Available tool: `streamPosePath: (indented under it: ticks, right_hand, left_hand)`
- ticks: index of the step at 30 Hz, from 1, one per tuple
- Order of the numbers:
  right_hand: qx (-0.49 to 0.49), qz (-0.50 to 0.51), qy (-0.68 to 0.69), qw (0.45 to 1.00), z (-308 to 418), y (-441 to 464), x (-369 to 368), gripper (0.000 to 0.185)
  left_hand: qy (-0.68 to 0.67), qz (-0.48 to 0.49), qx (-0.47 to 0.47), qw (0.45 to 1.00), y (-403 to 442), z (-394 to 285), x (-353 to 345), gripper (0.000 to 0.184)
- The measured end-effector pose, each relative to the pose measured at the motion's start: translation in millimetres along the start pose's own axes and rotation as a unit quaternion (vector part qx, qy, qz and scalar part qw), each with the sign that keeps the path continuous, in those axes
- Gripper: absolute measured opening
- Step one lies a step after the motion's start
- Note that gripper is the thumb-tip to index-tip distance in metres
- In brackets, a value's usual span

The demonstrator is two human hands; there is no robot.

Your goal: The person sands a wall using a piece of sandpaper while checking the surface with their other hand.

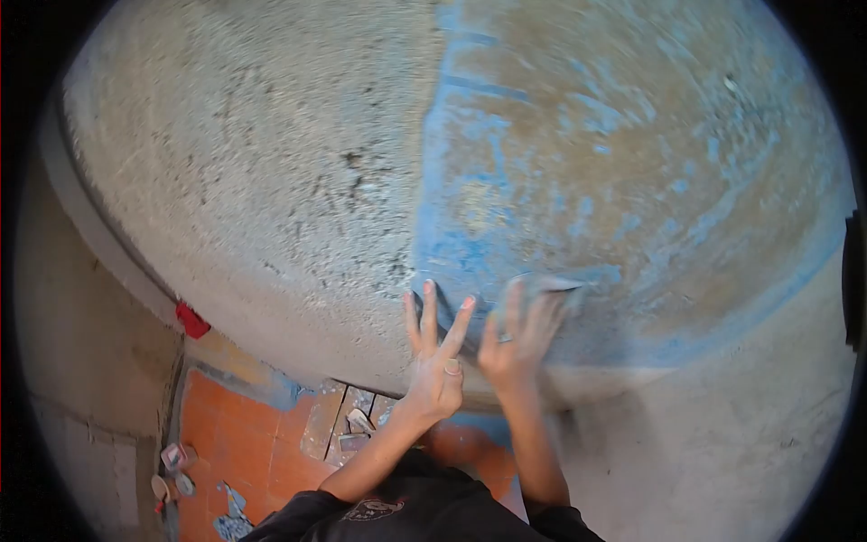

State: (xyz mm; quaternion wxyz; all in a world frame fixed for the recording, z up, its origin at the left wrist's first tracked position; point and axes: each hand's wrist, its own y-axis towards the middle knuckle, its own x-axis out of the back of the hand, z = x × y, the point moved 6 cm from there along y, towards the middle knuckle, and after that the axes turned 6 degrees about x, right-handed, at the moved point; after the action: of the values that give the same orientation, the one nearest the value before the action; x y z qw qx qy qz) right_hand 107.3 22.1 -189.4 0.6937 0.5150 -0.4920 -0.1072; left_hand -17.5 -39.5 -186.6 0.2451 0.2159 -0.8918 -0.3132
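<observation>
In front of me is a wall [271, 181] with a rough, pitted grey plaster half on the left. Its right half is a smoother brown-grey patch [650, 181], streaked with worn blue paint. My left hand [436, 366] rests against the lower wall near the blue border, fingers spread and holding nothing. Close beside it, my right hand [519, 343] presses a thin grey sheet [571, 285], like sandpaper, against the blue-stained surface. Motion blurs the right fingers, and they hide most of the sheet; one folded, dark edge shows.
Below lies an orange tiled floor [235, 425] with a small wooden platform [323, 420] holding some items. Small containers [178, 456] and a paint-spotted rag [233, 517] lie at lower left. A red cloth [191, 320] hangs at the left ledge.
</observation>
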Motion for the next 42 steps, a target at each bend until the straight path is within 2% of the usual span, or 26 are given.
streamPosePath:
  ticks: [1,4,7,9,11,14,16,18,20,25,28,30,32,34,35,37,39,41,42]
  right_hand:
    - [0.011,0.036,0.013,0.999,1.4,-20.8,-16.5,0.064]
    - [-0.094,0.045,0.006,0.994,-28.0,-92.6,-44.5,0.064]
    - [-0.17,-0.034,0.002,0.985,-77.1,-84.6,-7.8,0.061]
    - [-0.226,-0.165,0.105,0.954,-118.4,-49.8,29.4,0.061]
    - [-0.242,-0.227,0.152,0.931,-141.2,-20.7,57.7,0.061]
    - [-0.228,-0.244,0.092,0.938,-123.4,-22.3,39.6,0.063]
    - [-0.195,-0.172,0.072,0.963,-80.6,-50.7,9.0,0.065]
    - [-0.225,-0.042,0.08,0.97,-49.5,-114.2,-43.9,0.065]
    - [-0.342,-0.037,0.079,0.936,-60.6,-171.1,-68.7,0.059]
    - [-0.398,-0.249,0.16,0.869,-165.6,-112.9,32.3,0.054]
    - [-0.389,-0.281,0.093,0.872,-176.5,-77.1,48.5,0.057]
    - [-0.335,-0.216,0.035,0.917,-122.7,-76.8,14.4,0.061]
    - [-0.235,-0.192,0.089,0.948,-85.4,-103.2,-31.0,0.066]
    - [-0.322,-0.144,0.144,0.925,-91.7,-145.3,-52.3,0.069]
    - [-0.362,-0.121,0.174,0.908,-101.8,-160.1,-58.0,0.07]
    - [-0.423,-0.222,0.117,0.871,-172.9,-166.1,-23.9,0.074]
    - [-0.495,-0.266,0.145,0.814,-254.8,-160.2,22.2,0.074]
    - [-0.455,-0.292,0.141,0.83,-296.1,-138.7,59.5,0.072]
    - [-0.43,-0.283,0.131,0.847,-293.2,-129.6,65.2,0.072]
  left_hand:
    - [0.008,0.006,0.008,1.0,-1.2,-0.2,-4.3,0.07]
    - [0.026,0.026,0.029,0.999,-9.5,-1.1,-14.8,0.068]
    - [0.038,0.054,0.042,0.997,-11.5,-3.8,-26.9,0.069]
    - [0.063,0.079,0.052,0.994,-13.6,-9.1,-35.3,0.073]
    - [0.061,0.079,0.047,0.994,-14.2,-14.8,-40.6,0.07]
    - [0.046,0.074,0.036,0.996,-12.3,-23.1,-50.7,0.067]
    - [0.028,0.069,0.027,0.997,-10.6,-28.6,-58.5,0.065]
    - [0.038,0.082,0.016,0.996,-10.0,-33.2,-68.4,0.064]
    - [0.05,0.089,0.0,0.995,-9.7,-36.4,-73.5,0.062]
    - [0.096,0.114,0.001,0.989,-13.9,-39.0,-90.0,0.058]
    - [0.118,0.114,-0.01,0.986,-16.1,-38.4,-100.9,0.058]
    - [0.109,0.119,-0.026,0.987,-17.5,-41.9,-120.5,0.06]
    - [0.094,0.109,-0.024,0.989,-16.1,-42.7,-129.5,0.064]
    - [0.096,0.116,-0.024,0.988,-16.0,-46.8,-136.0,0.064]
    - [0.099,0.117,-0.024,0.988,-14.9,-47.8,-137.9,0.064]
    - [0.147,0.128,-0.02,0.981,-16.6,-46.2,-142.7,0.064]
    - [0.187,0.14,-0.015,0.972,-17.6,-46.6,-149.6,0.063]
    - [0.177,0.119,-0.023,0.977,-17.8,-53.1,-164.7,0.064]
    - [0.171,0.108,-0.029,0.979,-17.9,-56.1,-174.9,0.064]
